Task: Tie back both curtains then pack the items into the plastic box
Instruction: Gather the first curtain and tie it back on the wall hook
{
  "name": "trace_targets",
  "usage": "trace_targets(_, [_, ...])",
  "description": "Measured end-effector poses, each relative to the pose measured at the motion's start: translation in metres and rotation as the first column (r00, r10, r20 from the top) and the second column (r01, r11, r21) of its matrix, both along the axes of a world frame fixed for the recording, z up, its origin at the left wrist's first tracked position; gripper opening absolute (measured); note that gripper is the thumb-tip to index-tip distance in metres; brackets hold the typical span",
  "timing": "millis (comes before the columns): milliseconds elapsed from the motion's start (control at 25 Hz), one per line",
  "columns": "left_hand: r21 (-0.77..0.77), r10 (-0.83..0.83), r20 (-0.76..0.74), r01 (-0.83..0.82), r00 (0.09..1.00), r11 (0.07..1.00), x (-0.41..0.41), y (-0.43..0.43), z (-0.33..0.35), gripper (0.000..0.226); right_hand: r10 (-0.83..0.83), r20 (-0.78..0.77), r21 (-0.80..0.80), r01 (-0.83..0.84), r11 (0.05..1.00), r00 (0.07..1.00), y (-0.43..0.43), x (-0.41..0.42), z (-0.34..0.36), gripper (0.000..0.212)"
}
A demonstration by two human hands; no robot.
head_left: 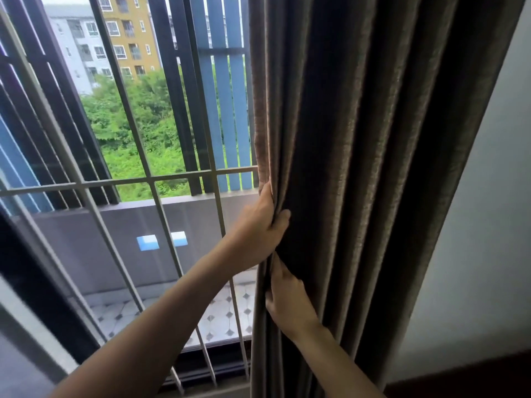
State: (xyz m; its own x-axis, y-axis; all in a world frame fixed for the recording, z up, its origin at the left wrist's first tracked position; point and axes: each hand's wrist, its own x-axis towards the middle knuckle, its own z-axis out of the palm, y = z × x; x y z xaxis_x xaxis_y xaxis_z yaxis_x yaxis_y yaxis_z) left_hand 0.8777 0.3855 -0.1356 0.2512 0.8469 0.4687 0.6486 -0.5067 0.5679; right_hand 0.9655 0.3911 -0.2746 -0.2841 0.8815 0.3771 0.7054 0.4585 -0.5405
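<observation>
The curtain point(359, 168) hangs in deep folds at the right of the window, between the metal grille point(149, 179) and the pale wall point(474, 254). The left hand point(263, 225) wraps its fingers round the curtain's leading edge, thumb pressed on the front of the cloth. Just below, the right hand point(288, 303) pinches the same edge, its fingertips tucked out of sight into a fold. The stacked grip likely serves to bunch the loose edge against the rest of the folds, so the bundle is narrow enough to bind. No tie-back shows in view, and neither does the second curtain. As for containers, the plastic box and the items meant for it lie out of sight, so packing looks not yet begun.
</observation>
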Motion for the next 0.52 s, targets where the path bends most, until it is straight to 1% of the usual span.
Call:
trace_targets(120, [-0.016, 0.035, -0.077, -0.037, 0.996, 0.999, -0.001, -0.005, 0.002, 0.043, 0.103, 0.017, -0.1, -0.101, 0.99, 0.994, -0.003, 0.014, 0.004, 0.09])
trace_targets(160, [-0.011, 0.049, -0.106, -0.051, 0.993, 0.999, -0.002, -0.007, 0.002, 0.046, 0.132, -0.004, -0.103, -0.131, 0.986, 0.991, -0.01, 0.018, 0.006, 0.089])
trace_targets(200, [-0.004, 0.062, -0.133, -0.063, 0.989, 0.998, -0.001, -0.01, 0.003, 0.048, 0.131, -0.059, -0.03, -0.132, 0.991, 0.99, -0.018, 0.023, 0.008, 0.086])
trace_targets(240, [0.002, 0.07, -0.152, -0.071, 0.986, 0.997, -0.001, -0.012, 0.004, 0.049, 0.095, -0.151, 0.131, -0.075, 0.988, 0.984, -0.024, 0.026, 0.01, 0.078])
trace_targets(280, [0.001, 0.075, -0.165, -0.076, 0.983, 0.997, 0.001, -0.014, 0.005, 0.049, 0.027, -0.268, 0.322, 0.063, 0.945, 0.963, -0.03, 0.03, 0.012, 0.066])
trace_targets(320, [-0.003, 0.079, -0.177, -0.081, 0.981, 0.997, 0.002, -0.017, 0.007, 0.049, -0.041, -0.401, 0.45, 0.236, 0.861, 0.915, -0.03, 0.034, 0.014, 0.056])
trace_targets(360, [-0.01, 0.084, -0.191, -0.088, 0.978, 0.996, 0.002, -0.019, 0.008, 0.049, -0.098, -0.508, 0.484, 0.378, 0.789, 0.856, -0.027, 0.039, 0.018, 0.052])
trace_targets(400, [-0.021, 0.086, -0.201, -0.092, 0.976, 0.996, 0.003, -0.021, 0.01, 0.048, -0.15, -0.569, 0.443, 0.455, 0.772, 0.808, -0.021, 0.046, 0.024, 0.054])
trace_targets(440, [-0.032, 0.08, -0.203, -0.089, 0.976, 0.996, 0.004, -0.022, 0.011, 0.049, -0.207, -0.596, 0.353, 0.484, 0.801, 0.776, -0.015, 0.053, 0.03, 0.059])
trace_targets(520, [-0.056, 0.064, -0.197, -0.076, 0.978, 0.996, 0.007, -0.023, 0.01, 0.051, -0.288, -0.574, 0.147, 0.442, 0.885, 0.767, -0.004, 0.069, 0.033, 0.071])
